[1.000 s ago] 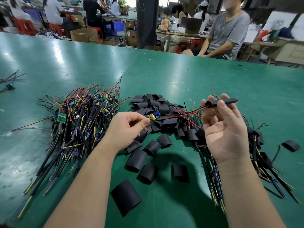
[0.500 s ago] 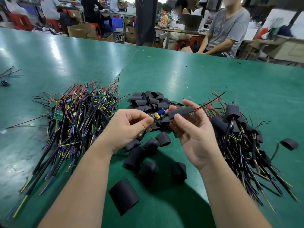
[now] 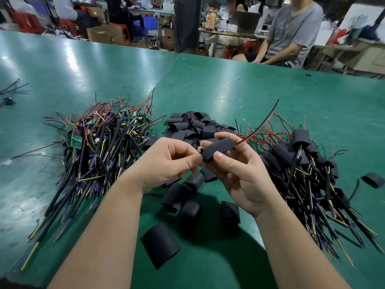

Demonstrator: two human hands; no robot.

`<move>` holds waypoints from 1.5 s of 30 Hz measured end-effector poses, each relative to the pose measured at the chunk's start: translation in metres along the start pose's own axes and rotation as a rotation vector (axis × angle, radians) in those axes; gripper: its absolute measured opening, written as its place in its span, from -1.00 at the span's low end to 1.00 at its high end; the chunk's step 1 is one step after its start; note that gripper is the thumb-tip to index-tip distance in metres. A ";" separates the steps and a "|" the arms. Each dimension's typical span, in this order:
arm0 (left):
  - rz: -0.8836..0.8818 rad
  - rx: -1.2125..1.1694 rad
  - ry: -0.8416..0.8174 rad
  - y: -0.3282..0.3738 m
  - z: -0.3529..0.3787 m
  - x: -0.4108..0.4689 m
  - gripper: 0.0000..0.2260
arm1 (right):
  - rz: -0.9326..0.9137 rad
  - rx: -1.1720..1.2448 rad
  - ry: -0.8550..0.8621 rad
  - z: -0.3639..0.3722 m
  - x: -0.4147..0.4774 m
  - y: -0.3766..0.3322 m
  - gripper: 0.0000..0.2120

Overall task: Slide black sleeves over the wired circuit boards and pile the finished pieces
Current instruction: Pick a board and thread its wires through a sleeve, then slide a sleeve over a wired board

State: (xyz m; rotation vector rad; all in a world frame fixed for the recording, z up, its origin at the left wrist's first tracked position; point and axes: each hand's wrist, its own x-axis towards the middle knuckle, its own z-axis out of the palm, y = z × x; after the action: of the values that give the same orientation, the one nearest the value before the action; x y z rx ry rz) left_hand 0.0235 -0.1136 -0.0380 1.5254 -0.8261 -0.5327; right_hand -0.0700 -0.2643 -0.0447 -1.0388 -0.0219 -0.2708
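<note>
Both hands have closed together since half a second ago: the right hand (image 3: 239, 174) now pinches the black sleeve (image 3: 217, 149) over the circuit board, whose end shows at the sleeve's near mouth, while the left hand (image 3: 166, 161) pinches that end between thumb and fingertips. Red and black leads (image 3: 258, 127) trail out the far end. Components could snag on the sleeve's edge, or a hard pull might strain the wires, above the tabletop (image 3: 229, 86)
</note>
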 end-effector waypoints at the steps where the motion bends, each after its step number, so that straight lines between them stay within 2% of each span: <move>1: -0.006 -0.004 0.007 0.000 0.001 0.000 -0.86 | -0.010 -0.006 -0.006 0.000 0.000 0.001 -0.65; 8: -0.076 0.018 0.060 -0.002 0.001 0.001 -0.79 | -0.072 -0.261 0.022 0.001 -0.002 0.000 -0.59; 12: -0.109 -0.050 0.129 -0.004 0.003 0.004 -0.78 | -0.016 -0.259 0.092 0.007 -0.002 0.001 -0.57; 14: -0.104 -0.155 0.161 -0.004 0.003 0.006 -0.77 | -0.008 -0.198 0.185 0.011 0.001 0.002 -0.60; 18: -0.134 -0.539 0.150 -0.001 -0.005 0.006 -0.85 | -0.011 0.043 0.382 0.013 0.008 -0.013 -0.59; 20: -0.161 -0.642 0.204 -0.002 -0.011 0.008 -0.78 | -0.052 0.021 0.445 0.006 0.011 -0.030 -0.69; 22: -0.165 -0.676 0.348 -0.005 -0.015 0.013 -0.85 | -0.123 -0.155 0.537 -0.005 0.012 -0.048 -0.81; 24: -0.186 -0.570 0.577 -0.011 -0.018 0.017 -0.90 | -0.214 -0.576 0.654 -0.018 0.009 -0.064 -0.89; 26: -0.208 -0.110 0.816 -0.022 -0.023 0.020 -0.87 | -0.227 -1.181 0.754 -0.032 0.006 -0.073 -0.95; 27: -0.212 0.172 0.881 -0.027 -0.024 0.020 -0.86 | -0.162 -1.470 0.782 -0.037 0.004 -0.075 -0.91; 28: -0.206 0.393 0.907 -0.030 -0.025 0.018 -0.86 | -0.084 -1.686 0.790 -0.039 0.002 -0.075 -0.86; 29: -0.200 0.544 0.886 -0.031 -0.024 0.017 -0.84 | -0.039 -1.803 0.782 -0.039 0.000 -0.072 -0.81; 32: -0.255 0.909 0.757 -0.041 -0.020 0.017 -0.73 | -0.131 -1.787 0.671 -0.027 0.000 -0.060 -0.76; 34: -0.333 1.057 0.771 -0.045 -0.020 0.015 -0.67 | -0.206 -1.738 0.561 -0.015 0.003 -0.048 -0.82; 36: -0.366 1.037 0.768 -0.046 -0.025 0.014 -0.67 | -0.237 -1.707 0.456 -0.002 0.007 -0.033 -0.87; 39: -0.308 0.998 0.701 -0.049 -0.034 0.015 -0.67 | -0.232 -1.680 0.340 0.010 0.012 -0.011 -0.90; 45: -0.252 0.872 0.810 -0.049 -0.040 0.015 -0.82 | -0.140 -1.632 0.264 0.010 0.008 0.016 -0.86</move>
State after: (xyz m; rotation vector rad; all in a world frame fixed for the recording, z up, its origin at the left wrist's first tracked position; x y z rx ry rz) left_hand 0.0722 -0.1003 -0.0786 2.4071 -0.1980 0.3541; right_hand -0.0576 -0.2502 -0.0521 -2.6126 0.4344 -0.5722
